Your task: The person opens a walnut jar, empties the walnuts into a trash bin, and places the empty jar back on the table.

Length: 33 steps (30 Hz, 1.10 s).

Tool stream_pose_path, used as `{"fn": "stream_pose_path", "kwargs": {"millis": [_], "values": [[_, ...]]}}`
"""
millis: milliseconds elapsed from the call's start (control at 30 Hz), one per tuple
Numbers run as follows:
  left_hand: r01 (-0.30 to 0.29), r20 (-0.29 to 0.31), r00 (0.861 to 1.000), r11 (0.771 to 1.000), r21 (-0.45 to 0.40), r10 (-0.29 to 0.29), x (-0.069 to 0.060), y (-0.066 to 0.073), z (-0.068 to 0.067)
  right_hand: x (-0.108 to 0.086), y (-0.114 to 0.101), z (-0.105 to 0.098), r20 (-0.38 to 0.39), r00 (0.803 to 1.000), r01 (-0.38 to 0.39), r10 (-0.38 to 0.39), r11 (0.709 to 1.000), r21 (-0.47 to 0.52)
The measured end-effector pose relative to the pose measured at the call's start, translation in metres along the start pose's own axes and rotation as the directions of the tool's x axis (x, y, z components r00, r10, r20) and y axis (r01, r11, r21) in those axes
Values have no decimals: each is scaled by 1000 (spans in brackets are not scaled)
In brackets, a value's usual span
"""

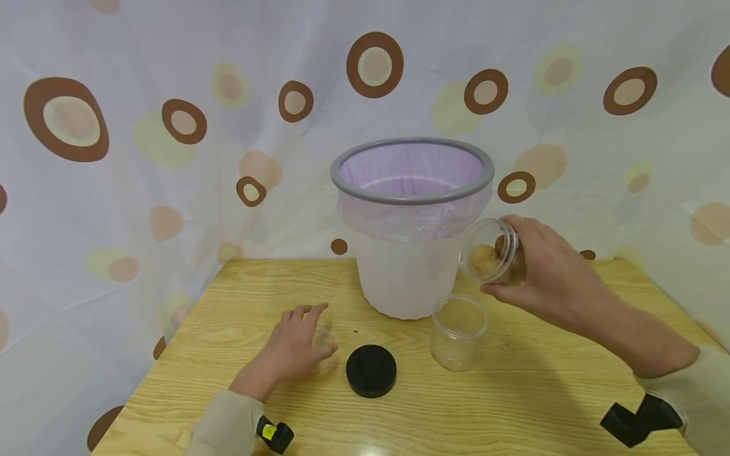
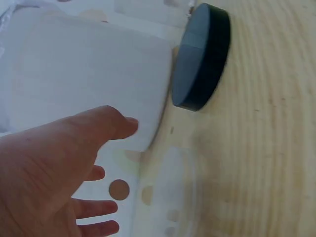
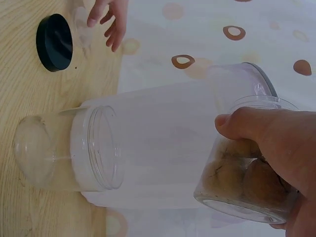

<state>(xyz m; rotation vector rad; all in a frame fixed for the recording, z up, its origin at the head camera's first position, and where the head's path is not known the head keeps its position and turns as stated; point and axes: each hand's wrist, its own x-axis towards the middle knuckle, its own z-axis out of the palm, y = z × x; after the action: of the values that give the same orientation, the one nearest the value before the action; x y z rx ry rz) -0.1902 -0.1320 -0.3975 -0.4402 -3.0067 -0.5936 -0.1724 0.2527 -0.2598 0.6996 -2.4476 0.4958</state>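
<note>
My right hand (image 1: 561, 278) grips a clear plastic jar (image 3: 229, 195), tilted with its mouth towards the left, above the table. Several round brown lumps (image 1: 485, 259) lie inside it; their exact kind is unclear. Below stands a second clear jar (image 1: 459, 345), upright, with nothing visible in it. Low over the table at left, my left hand (image 1: 291, 345) has its fingers spread beside a see-through round piece (image 2: 175, 192), perhaps a clear lid; whether they touch cannot be told. A black round lid (image 1: 371, 371) lies between the left hand and the standing jar.
A white bin (image 1: 405, 272) with a grey rim and a purple liner stands at the back of the wooden table (image 1: 274, 278), close behind the standing jar. A patterned curtain (image 1: 239, 76) hangs behind and at both sides.
</note>
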Motion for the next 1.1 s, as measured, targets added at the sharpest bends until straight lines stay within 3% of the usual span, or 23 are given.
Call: {"fn": "stream_pose_path", "kwargs": {"millis": [267, 533, 633, 867, 1100], "values": [[-71, -110, 992, 997, -20, 69, 16, 12, -21, 3, 2, -8, 18, 999, -30, 30, 999, 11], [-152, -226, 964, 988, -36, 140, 29, 29, -47, 7, 4, -16, 25, 999, -43, 43, 999, 7], [-165, -242, 958, 986, -34, 152, 35, 36, -59, 8, 5, -17, 13, 999, -33, 33, 999, -1], [-145, -248, 961, 987, -73, 123, 49, 49, -94, 12, 6, -21, 4, 1000, -25, 25, 1000, -18], [-176, -300, 943, 981, -81, 144, 60, 56, -121, 15, 7, -26, 12, 1000, -29, 29, 999, -14]]}}
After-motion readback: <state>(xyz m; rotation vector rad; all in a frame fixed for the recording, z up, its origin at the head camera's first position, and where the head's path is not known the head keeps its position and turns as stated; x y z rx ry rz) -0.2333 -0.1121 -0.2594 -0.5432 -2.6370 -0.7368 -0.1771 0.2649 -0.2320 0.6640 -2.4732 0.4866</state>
